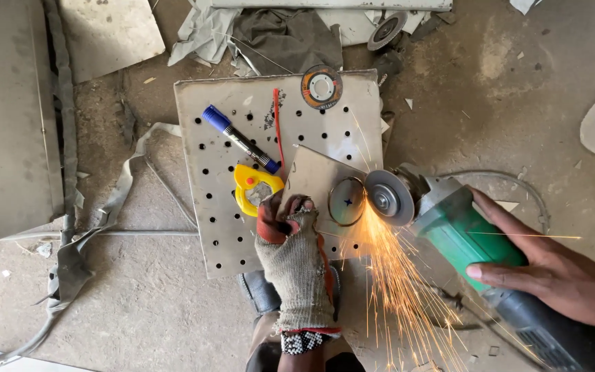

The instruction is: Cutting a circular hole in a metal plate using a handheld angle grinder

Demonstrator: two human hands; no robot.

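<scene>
Nearest me: my left hand (296, 265), in a knit work glove with red fingertips, is pressed down flat on a small metal sheet (318, 180), fingers together and curled at the sheet's near edge. Wrist has a beaded band; forearm is cut off by the bottom edge. A dark shoe (259, 289) shows just under the glove, mostly hidden.

My right hand (552, 275) is bare, clamped around the green body of an angle grinder (470, 238). Grinder's dark rear end runs out of frame bottom right. Its disc (388, 198) is touching the sheet's right edge beside a cut round piece (346, 201) with a blue mark. Sparks (394, 275) spray toward me and cover the floor there; can't make out what lies beneath them.

The small sheet lies on a larger perforated plate (222, 200) on the floor. On that plate, left of the sheet: yellow tape measure (256, 187), partly behind my fingertips. Further: blue-capped marker (239, 138). Far edge: spare cutting disc (321, 87).

Beyond the plate: crumpled cloth (270, 34), another disc (385, 31) half hidden. Far left: grey panel (5, 117), cut off.
</scene>
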